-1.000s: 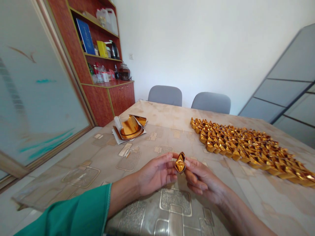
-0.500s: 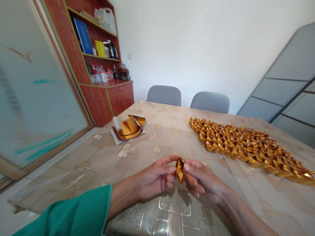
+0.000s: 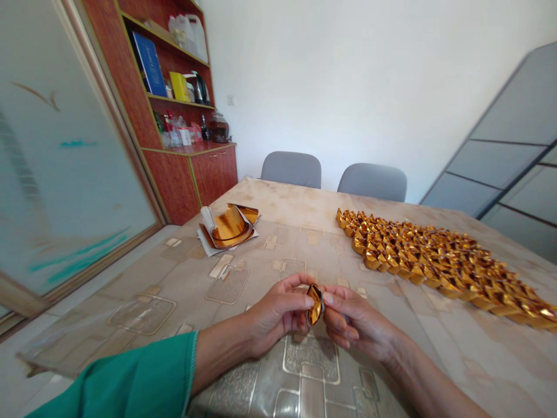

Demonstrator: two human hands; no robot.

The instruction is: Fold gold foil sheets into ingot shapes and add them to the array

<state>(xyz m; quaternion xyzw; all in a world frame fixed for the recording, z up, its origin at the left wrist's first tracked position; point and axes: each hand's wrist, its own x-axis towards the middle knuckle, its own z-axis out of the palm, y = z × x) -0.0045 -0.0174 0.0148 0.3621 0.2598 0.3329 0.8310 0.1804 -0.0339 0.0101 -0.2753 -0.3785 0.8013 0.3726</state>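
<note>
Between my two hands, above the near part of the table, is a small folded gold foil paper piece (image 3: 314,305), its hollow side facing me. My left hand (image 3: 281,313) is closed on its left side, with the thumb at the rim and the index finger over the top. My right hand (image 3: 352,313) pinches its right edge between thumb and fingers. To the right lie many finished gold paper ingots (image 3: 418,249), packed in close rows. A stack of gold foil paper sheets (image 3: 230,226), curled and backed in white, lies on the left.
A patterned plastic cloth covers the table (image 3: 278,203). Two grey chairs (image 3: 290,168) stand at its far side. A red-brown cabinet (image 3: 213,174) with a kettle (image 3: 200,88) and bottles is at the back left, beside a frosted glass door (image 3: 73,174).
The folded gold paper has turned and shifted slightly left in my fingers, and its opening looks wider and rounder. Both hands keep their hold on it.
</note>
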